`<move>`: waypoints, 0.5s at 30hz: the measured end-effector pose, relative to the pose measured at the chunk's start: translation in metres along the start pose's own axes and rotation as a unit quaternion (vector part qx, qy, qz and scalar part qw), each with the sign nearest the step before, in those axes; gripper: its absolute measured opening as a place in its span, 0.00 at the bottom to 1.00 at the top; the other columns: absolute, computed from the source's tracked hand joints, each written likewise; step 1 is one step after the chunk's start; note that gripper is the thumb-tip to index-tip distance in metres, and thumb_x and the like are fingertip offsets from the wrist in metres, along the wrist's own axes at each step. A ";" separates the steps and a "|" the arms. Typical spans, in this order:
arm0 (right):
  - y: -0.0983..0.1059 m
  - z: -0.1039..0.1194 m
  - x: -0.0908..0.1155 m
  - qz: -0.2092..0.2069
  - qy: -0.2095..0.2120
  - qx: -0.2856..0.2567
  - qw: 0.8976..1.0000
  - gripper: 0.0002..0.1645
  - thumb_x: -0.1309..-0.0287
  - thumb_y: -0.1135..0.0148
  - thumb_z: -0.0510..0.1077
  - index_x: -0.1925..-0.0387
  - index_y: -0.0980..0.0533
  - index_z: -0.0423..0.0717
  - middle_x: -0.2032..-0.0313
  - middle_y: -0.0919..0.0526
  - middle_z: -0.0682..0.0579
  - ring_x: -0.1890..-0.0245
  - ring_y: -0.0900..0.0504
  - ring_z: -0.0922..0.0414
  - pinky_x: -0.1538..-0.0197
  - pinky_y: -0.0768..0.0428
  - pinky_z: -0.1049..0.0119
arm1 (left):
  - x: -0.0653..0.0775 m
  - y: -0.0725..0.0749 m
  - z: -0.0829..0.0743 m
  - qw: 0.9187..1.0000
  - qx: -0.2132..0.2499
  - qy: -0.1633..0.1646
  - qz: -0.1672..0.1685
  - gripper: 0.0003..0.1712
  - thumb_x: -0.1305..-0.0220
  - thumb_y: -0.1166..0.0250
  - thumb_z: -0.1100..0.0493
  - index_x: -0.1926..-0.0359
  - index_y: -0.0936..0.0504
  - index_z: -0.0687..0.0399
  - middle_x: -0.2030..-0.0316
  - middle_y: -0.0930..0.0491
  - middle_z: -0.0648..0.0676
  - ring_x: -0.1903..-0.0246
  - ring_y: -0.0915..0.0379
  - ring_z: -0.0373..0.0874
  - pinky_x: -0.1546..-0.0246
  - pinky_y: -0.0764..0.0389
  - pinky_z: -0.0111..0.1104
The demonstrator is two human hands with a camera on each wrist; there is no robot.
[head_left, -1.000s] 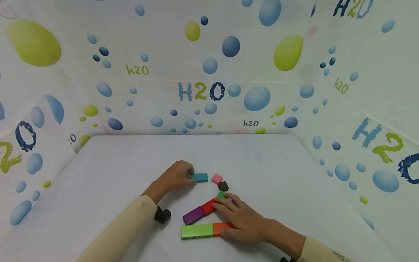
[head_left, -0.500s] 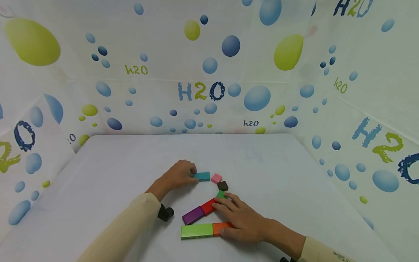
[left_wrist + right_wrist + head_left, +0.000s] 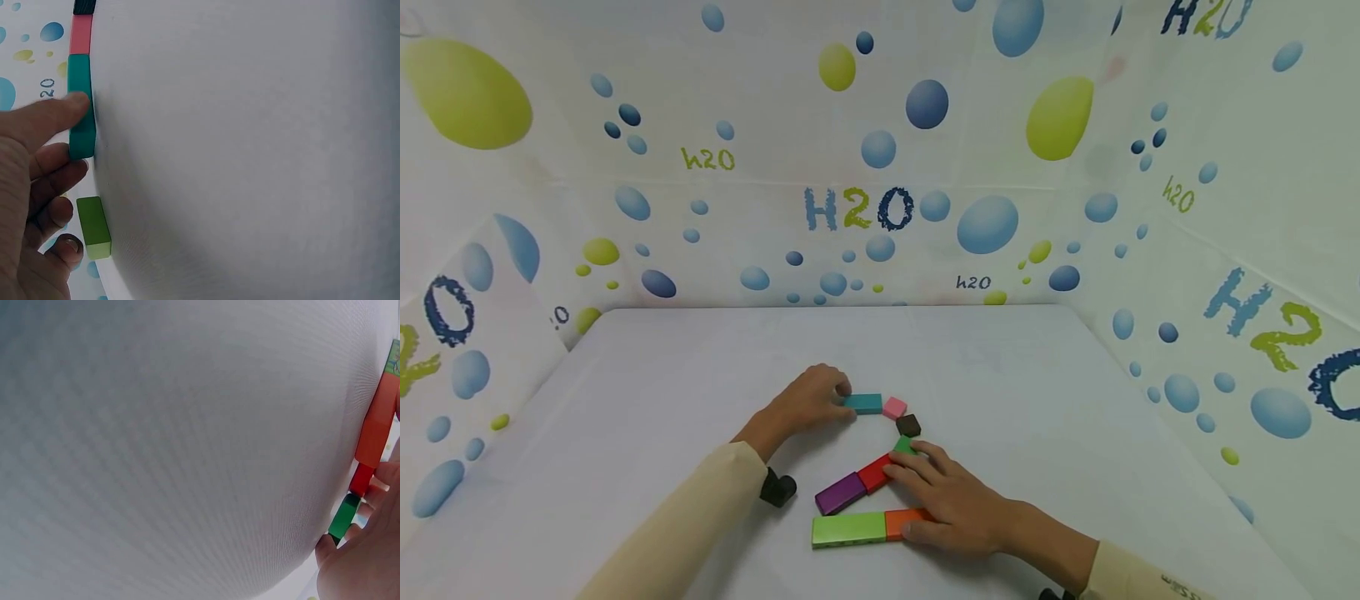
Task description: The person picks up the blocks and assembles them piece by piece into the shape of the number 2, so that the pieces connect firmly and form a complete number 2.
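My left hand [image 3: 811,398] pinches the left part of a teal block [image 3: 865,404], with the thumb on its near side in the left wrist view. The block's right end meets a small pink block [image 3: 894,407], and a dark brown block [image 3: 908,426] follows it. My right hand [image 3: 958,504] lies with spread fingers over the nearer blocks. Its fingers touch a green block [image 3: 904,445] and a red block [image 3: 876,473], and the thumb rests on an orange block [image 3: 901,525]. The right end of the orange block is hidden under the hand.
A purple block [image 3: 841,493] adjoins the red one. In front lies a light green block [image 3: 850,530], end to end with the orange. Another green block [image 3: 94,228] stands beyond my left fingers in the left wrist view. White cloth [image 3: 662,375] covers the table.
My left hand has slid the teal block to the right, closing the gap to the pink block. The right hand and the other blocks have stayed in place.
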State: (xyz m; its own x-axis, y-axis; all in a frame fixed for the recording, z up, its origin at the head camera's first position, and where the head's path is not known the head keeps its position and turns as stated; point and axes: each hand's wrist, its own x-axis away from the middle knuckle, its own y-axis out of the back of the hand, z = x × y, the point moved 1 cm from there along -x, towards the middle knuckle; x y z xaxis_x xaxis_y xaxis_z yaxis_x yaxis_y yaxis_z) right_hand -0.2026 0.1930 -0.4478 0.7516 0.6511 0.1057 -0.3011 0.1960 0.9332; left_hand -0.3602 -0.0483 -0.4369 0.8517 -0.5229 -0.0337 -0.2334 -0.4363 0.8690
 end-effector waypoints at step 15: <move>0.001 0.001 -0.001 0.005 -0.005 0.003 1.000 0.41 0.27 0.55 0.66 0.20 0.48 0.59 0.21 0.50 0.60 0.21 0.57 0.46 0.26 0.42 0.37 | 0.005 0.013 0.022 0.998 -0.047 -0.016 -0.036 0.35 0.45 0.24 0.47 0.38 0.21 0.54 0.42 0.23 0.56 0.40 0.34 0.54 0.38 0.31 0.55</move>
State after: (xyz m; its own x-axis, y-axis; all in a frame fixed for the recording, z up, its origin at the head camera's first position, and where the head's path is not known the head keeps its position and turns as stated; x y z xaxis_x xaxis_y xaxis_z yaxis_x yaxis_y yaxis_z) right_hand -0.2025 0.1915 -0.4469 0.7550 0.6449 0.1186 -0.3055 0.1860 0.9338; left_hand -0.3692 -0.0728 -0.4361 0.8494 -0.5157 -0.1123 -0.1252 -0.4037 0.9063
